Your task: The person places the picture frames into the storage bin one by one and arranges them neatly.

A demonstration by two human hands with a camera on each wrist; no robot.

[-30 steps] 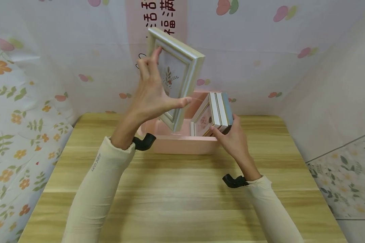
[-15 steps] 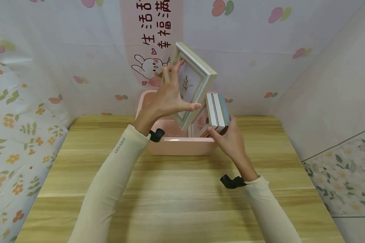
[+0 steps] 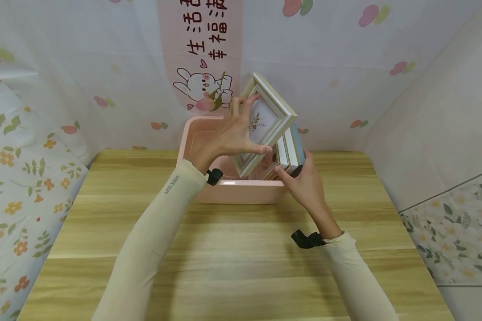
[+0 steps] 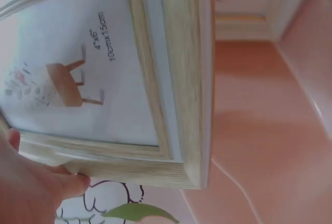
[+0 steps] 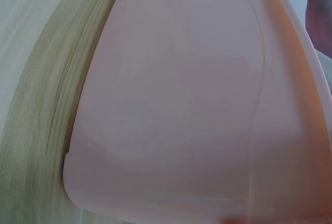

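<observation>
A light wood-grain picture frame (image 3: 262,122) with a plant print is tilted over the pink plastic bin (image 3: 241,192). My left hand (image 3: 234,137) grips it, thumb and fingers on opposite edges. The left wrist view shows the same picture frame (image 4: 116,79) up close, with fingers of the left hand (image 4: 36,185) at its edge. Several more picture frames (image 3: 288,150), white-edged and blue-edged, lean together at the bin's right end. My right hand (image 3: 308,185) holds this group, thumb on the near left side, fingers round the right. The right wrist view shows mainly the bin's pink wall (image 5: 171,94).
The bin stands at the back of a wooden table (image 3: 233,263), close to a patterned wall covering (image 3: 329,53). A flowered cloth (image 3: 20,191) hangs on the left. Each wrist wears a black camera mount (image 3: 307,239).
My left hand has brought the picture frame down and to the right, close to the leaning group. The right hand stays at the group.
</observation>
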